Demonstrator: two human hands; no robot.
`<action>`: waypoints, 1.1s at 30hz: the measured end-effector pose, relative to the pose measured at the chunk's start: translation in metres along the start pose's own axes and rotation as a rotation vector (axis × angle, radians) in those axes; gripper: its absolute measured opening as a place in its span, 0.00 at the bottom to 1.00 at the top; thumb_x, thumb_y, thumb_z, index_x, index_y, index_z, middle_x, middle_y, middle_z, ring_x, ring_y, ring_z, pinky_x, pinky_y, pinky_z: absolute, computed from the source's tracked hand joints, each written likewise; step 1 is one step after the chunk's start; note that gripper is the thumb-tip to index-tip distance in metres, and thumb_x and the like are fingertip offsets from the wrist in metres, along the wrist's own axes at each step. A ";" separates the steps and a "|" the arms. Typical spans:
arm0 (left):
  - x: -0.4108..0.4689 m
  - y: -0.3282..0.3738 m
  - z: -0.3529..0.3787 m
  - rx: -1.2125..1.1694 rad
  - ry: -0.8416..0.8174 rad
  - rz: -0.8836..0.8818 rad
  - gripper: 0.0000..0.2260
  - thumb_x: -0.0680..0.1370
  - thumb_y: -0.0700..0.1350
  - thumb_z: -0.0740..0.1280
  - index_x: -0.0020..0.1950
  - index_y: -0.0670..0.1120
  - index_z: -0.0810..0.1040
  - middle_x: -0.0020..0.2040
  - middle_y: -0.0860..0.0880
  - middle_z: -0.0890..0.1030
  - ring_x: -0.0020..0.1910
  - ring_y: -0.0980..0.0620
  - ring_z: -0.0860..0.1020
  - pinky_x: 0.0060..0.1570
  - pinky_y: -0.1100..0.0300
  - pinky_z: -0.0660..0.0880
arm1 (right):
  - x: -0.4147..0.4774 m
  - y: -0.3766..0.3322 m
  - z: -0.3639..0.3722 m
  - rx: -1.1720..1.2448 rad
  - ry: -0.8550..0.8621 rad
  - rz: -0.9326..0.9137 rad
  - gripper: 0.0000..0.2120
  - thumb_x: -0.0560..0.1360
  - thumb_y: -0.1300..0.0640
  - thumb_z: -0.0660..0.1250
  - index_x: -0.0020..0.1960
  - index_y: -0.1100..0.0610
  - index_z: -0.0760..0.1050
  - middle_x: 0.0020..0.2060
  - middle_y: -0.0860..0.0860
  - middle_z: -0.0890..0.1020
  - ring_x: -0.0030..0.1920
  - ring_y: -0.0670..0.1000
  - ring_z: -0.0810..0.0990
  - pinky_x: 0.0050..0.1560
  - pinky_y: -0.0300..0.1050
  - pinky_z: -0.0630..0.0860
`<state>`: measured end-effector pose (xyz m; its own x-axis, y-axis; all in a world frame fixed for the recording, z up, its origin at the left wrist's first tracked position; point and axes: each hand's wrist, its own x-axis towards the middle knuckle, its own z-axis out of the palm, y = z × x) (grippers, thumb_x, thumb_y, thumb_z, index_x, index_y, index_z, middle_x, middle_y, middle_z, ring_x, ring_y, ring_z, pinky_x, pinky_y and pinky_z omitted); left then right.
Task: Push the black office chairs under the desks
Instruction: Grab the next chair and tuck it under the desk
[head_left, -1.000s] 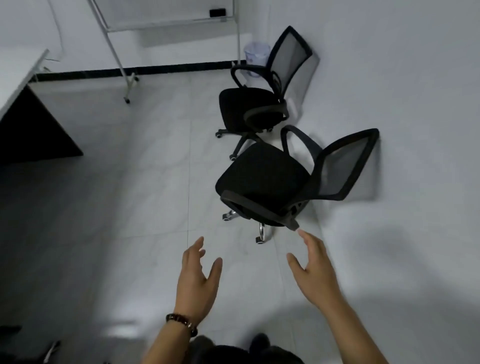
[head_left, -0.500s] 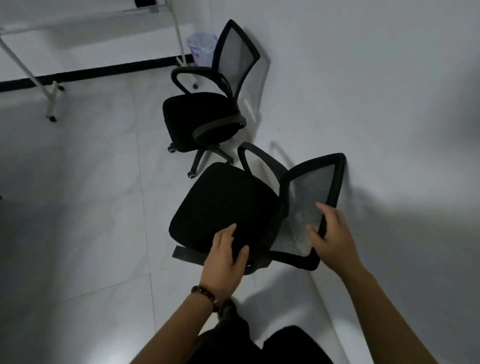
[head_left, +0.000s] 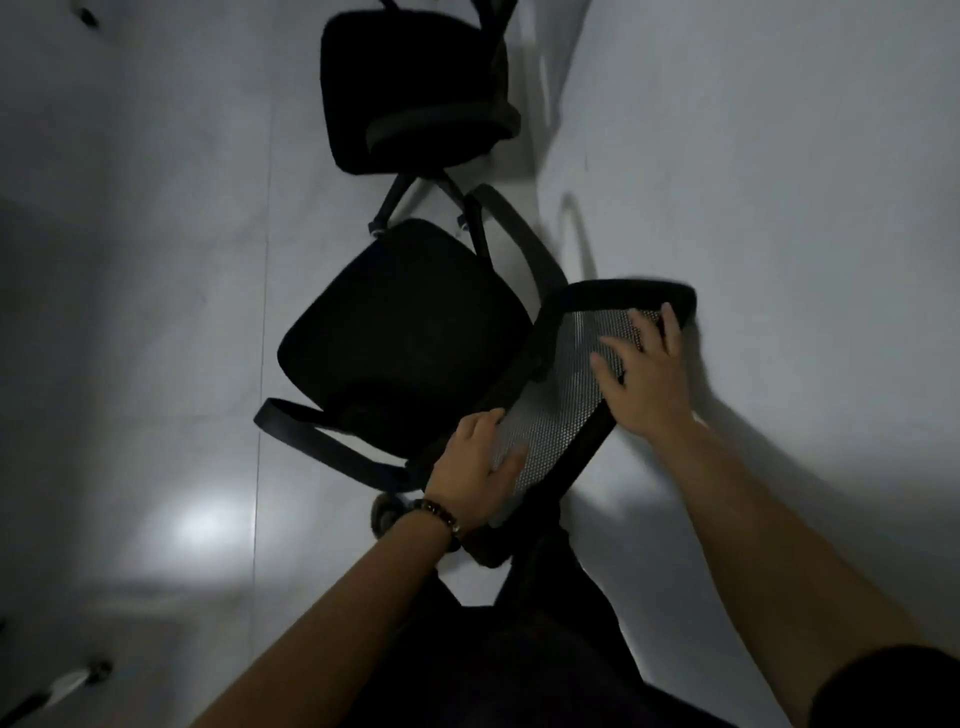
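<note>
Gripping the backrest (head_left: 566, 395) edge at 11 o'clock, the left hand (head_left: 475, 467) held the near chair (head_left: 405, 322). The right hand (head_left: 647, 374) lay flat, fingers spread, on its mesh at 1 o'clock. A second chair (head_left: 410, 88) stood beyond at 12. Taking hold seemed the step. No surface showed, so the next move would call for swinging the chair off the wall (head_left: 779, 156) and rolling it.

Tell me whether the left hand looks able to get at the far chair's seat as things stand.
Probably not. The left hand grips the near chair by its backrest edge, and that chair's seat lies between it and the far chair, which stands further along the wall.
</note>
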<state>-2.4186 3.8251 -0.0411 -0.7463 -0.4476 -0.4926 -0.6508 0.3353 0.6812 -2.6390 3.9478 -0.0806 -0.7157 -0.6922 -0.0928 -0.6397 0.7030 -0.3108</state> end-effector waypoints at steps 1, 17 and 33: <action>0.000 0.001 0.016 -0.044 -0.034 -0.030 0.28 0.79 0.61 0.57 0.74 0.48 0.62 0.73 0.49 0.64 0.70 0.50 0.66 0.68 0.53 0.65 | 0.001 0.001 0.004 0.006 0.026 -0.022 0.24 0.78 0.41 0.58 0.64 0.56 0.78 0.70 0.61 0.70 0.76 0.65 0.51 0.77 0.57 0.47; -0.052 -0.112 -0.043 0.206 -0.047 -0.303 0.37 0.69 0.76 0.40 0.76 0.62 0.49 0.79 0.52 0.52 0.77 0.50 0.50 0.74 0.47 0.45 | -0.012 -0.156 0.051 -0.028 -0.259 -0.168 0.33 0.74 0.31 0.55 0.69 0.53 0.70 0.76 0.58 0.57 0.76 0.64 0.34 0.71 0.71 0.41; -0.137 -0.277 -0.211 0.262 0.295 -0.628 0.32 0.76 0.69 0.40 0.76 0.58 0.56 0.77 0.51 0.57 0.77 0.46 0.52 0.74 0.43 0.42 | -0.002 -0.423 0.113 -0.162 -0.527 -0.300 0.33 0.74 0.29 0.54 0.70 0.48 0.66 0.77 0.55 0.53 0.75 0.63 0.31 0.67 0.74 0.33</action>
<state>-2.1067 3.6183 -0.0485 -0.1778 -0.8118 -0.5562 -0.9824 0.1130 0.1491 -2.3359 3.6337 -0.0555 -0.2901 -0.8215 -0.4908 -0.8552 0.4528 -0.2523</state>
